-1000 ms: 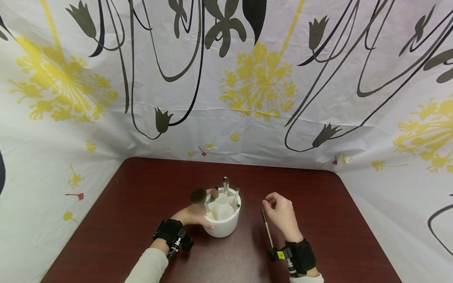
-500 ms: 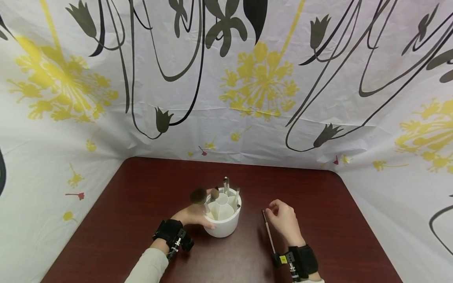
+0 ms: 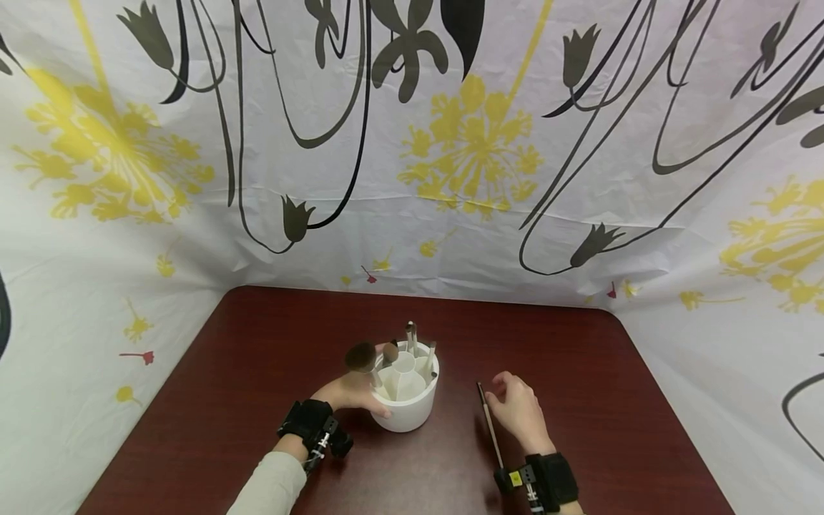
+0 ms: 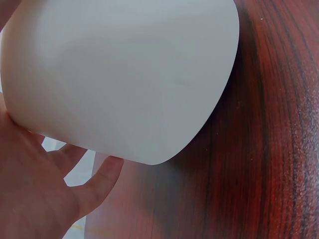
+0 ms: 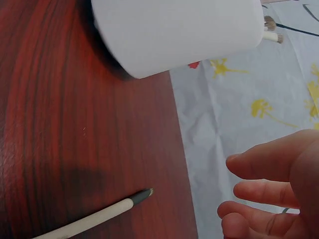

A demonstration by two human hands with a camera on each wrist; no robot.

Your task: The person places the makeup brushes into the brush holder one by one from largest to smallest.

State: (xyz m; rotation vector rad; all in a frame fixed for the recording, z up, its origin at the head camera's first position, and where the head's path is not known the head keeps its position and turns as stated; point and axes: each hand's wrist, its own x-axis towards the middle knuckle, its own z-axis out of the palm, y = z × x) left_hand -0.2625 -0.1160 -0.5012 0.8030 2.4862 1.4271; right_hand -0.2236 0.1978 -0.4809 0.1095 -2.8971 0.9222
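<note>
My left hand grips a white round brush holder from its left side, thumb toward the front. The holder stands upright on the table and is split into compartments. A large fluffy makeup brush, a smaller round-headed brush and several thin ones rise from it. Another thin makeup brush with a pale handle and dark ferrule lies on the table right of the holder. Beside its tip, my right hand hovers with loosely bent fingers, holding nothing. The wrist camera hides the handle's near end.
A dark red wood-grain table with rounded far corners carries everything. White cloth printed with yellow and grey flowers hangs behind it and along both sides. Each wrist wears a black strapped camera.
My right hand has drawn back a little toward me and to the right, staying beside the loose brush. The left hand and the holder have not moved.
</note>
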